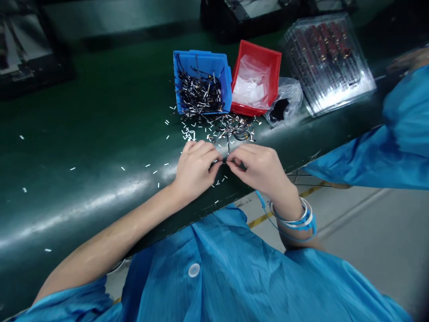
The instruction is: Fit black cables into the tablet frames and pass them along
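Centre of frame: left hand (pixel 199 167) and right hand (pixel 263 166) both pinched narrow at a thin, black, wire-like cable (pixel 228 144); exact grip too small to resolve. Judged: near weightless, bendy, springy, ends fragile. Best hold: light fingertip pinch just behind one end, avoiding kinks.

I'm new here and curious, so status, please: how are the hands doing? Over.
Left hand and right hand: both pinching, nearly touching. Between them: tiny thin piece, too small to identify. Nearby clutter: small white rectangular slips, loose thin black cables.
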`<act>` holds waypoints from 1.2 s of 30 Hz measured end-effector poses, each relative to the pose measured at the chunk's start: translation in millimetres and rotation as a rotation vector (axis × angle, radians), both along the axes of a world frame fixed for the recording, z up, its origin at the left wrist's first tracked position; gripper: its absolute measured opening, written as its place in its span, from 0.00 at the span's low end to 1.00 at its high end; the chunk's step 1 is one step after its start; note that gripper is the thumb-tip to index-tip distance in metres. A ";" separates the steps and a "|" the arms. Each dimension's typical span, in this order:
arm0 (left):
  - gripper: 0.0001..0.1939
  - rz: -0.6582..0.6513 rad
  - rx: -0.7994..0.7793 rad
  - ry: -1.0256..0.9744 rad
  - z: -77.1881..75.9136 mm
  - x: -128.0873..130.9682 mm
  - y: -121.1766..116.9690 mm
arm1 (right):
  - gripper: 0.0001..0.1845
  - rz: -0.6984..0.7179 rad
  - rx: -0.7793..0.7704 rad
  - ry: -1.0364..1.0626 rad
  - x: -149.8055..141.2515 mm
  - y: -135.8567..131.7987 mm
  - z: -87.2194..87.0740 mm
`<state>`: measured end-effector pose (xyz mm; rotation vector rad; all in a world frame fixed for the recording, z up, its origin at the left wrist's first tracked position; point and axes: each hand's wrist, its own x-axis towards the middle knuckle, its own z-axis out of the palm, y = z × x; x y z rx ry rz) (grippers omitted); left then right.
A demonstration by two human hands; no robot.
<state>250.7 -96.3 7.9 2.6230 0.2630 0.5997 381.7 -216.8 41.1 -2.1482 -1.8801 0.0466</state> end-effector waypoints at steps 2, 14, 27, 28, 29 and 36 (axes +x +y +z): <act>0.12 -0.066 0.157 -0.087 -0.7 2.3 -1.4 | 0.15 -0.026 0.105 -0.068 -3.2 -11.6 -6.6; 0.15 -0.222 0.410 -0.006 -10.8 -24.1 -13.1 | 0.06 -0.549 0.474 0.183 -5.8 -71.2 -49.1; 0.24 -0.395 0.310 0.134 -18.3 -25.0 -20.3 | 0.06 -0.607 0.450 0.149 3.2 -61.7 -63.1; 0.24 -0.401 0.305 0.134 -18.4 -25.4 -20.2 | 0.06 -0.591 0.446 0.120 3.9 -60.8 -63.4; 0.24 -0.410 0.301 0.132 -18.4 -25.8 -20.0 | 0.06 -0.577 0.440 0.092 4.5 -60.3 -63.4; 0.23 -0.429 0.264 0.104 -19.7 -26.8 -19.2 | 0.06 -0.605 0.427 0.192 0.8 -68.0 -58.3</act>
